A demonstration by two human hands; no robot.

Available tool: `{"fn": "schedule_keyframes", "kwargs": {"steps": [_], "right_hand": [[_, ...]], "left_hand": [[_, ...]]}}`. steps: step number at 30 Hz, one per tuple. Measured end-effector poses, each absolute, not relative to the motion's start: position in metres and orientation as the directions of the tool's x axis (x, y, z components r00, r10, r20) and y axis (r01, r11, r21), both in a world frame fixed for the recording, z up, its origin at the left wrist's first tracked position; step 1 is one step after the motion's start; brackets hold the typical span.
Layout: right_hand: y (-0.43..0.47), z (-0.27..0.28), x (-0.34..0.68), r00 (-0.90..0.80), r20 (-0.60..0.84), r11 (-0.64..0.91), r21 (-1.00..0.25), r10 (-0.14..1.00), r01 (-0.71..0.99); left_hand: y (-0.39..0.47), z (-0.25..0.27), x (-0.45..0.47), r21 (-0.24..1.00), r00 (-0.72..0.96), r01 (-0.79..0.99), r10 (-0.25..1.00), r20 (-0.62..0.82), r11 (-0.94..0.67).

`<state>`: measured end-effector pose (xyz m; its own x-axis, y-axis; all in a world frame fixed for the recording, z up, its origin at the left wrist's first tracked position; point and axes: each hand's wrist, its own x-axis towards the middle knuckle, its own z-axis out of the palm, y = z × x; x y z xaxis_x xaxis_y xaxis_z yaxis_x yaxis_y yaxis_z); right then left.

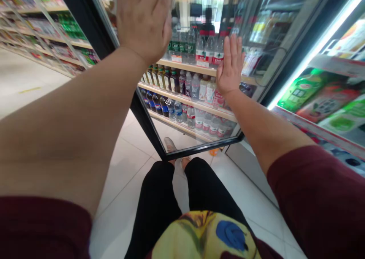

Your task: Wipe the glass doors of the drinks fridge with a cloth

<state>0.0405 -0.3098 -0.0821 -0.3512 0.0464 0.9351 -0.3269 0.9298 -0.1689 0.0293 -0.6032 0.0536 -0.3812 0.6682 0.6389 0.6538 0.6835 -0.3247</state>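
A black-framed glass door (203, 148) stands swung out before me, beside a lit drinks cooler (302, 57) on the right. My left hand (144, 21) is raised flat near the door's left side; its fingertips are cut off by the top edge. Against the pane, my right hand (231, 63) lies flat with the fingers stretched out. Neither hand holds anything. Shelves of bottles show in the glass: water bottles with red labels (200, 48), green-labelled bottles (182, 42) and dark cola bottles (156, 103).
Store shelves (65, 42) with packaged goods and green bottles run along the left. Inside the cooler at right lie green and red packs (299, 90). My legs (155, 190) stand close to the door's lower corner on a pale tiled floor (122, 175).
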Motion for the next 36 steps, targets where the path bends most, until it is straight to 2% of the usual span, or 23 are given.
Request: {"fn": "schedule_keyframes", "kwargs": {"steps": [4, 8, 11, 16, 18, 21, 22, 24, 26, 29, 33, 35, 36], "right_hand": [[-0.308, -0.074, 0.053, -0.470, 0.883, 0.966, -0.120, -0.001, -0.227], [-0.310, -0.070, 0.057, -0.531, 0.847, 0.989, -0.060, -0.020, -0.134], [-0.313, -0.076, 0.052, -0.515, 0.857, 0.986, -0.094, 0.011, -0.135], [-0.337, -0.069, 0.057, -0.399, 0.911, 0.963, -0.194, 0.106, -0.186], [-0.359, -0.046, 0.057, -0.329, 0.944, 0.969, -0.095, 0.015, -0.228], [-0.401, 0.004, 0.031, -0.154, 0.945, 0.924, 0.232, -0.288, -0.304], [-0.414, 0.021, 0.016, -0.116, 0.933, 0.907, 0.293, -0.341, -0.303], [-0.436, 0.045, -0.014, -0.204, 0.862, 0.855, 0.376, -0.464, -0.357], [-0.449, 0.055, -0.033, -0.236, 0.796, 0.799, 0.437, -0.557, -0.413], [-0.454, 0.047, -0.021, -0.240, 0.750, 0.766, 0.502, -0.617, -0.402], [-0.447, 0.046, 0.037, -0.375, 0.632, 0.733, 0.558, -0.679, -0.389], [-0.436, 0.062, 0.061, -0.421, 0.586, 0.721, 0.567, -0.692, -0.398], [-0.428, 0.074, 0.069, -0.431, 0.634, 0.766, 0.510, -0.642, -0.391]], "left_hand": [[-0.606, 0.052, 0.009, -0.468, -0.298, 0.512, 0.660, 0.690, 0.720], [-0.610, 0.049, -0.009, -0.554, -0.182, 0.449, 0.678, 0.712, 0.701], [-0.614, 0.046, -0.013, -0.592, -0.131, 0.408, 0.686, 0.716, 0.695], [-0.615, 0.042, -0.005, -0.589, -0.152, 0.368, 0.671, 0.726, 0.720], [-0.615, 0.042, -0.005, -0.568, -0.131, 0.395, 0.656, 0.743, 0.722], [-0.615, 0.043, -0.013, -0.551, 0.008, 0.457, 0.617, 0.787, 0.698], [-0.616, 0.043, -0.018, -0.561, 0.082, 0.469, 0.598, 0.797, 0.682], [-0.617, 0.041, -0.025, -0.573, 0.206, 0.474, 0.548, 0.810, 0.669], [-0.619, 0.039, -0.028, -0.524, 0.214, 0.488, 0.486, 0.847, 0.698], [-0.621, 0.037, -0.024, -0.453, 0.148, 0.538, 0.449, 0.881, 0.711], [-0.624, 0.045, -0.019, -0.594, 0.346, 0.617, 0.501, 0.794, 0.516], [-0.626, 0.050, -0.020, -0.599, 0.386, 0.654, 0.476, 0.790, 0.463], [-0.628, 0.052, -0.021, -0.588, 0.380, 0.668, 0.470, 0.797, 0.456]]}}
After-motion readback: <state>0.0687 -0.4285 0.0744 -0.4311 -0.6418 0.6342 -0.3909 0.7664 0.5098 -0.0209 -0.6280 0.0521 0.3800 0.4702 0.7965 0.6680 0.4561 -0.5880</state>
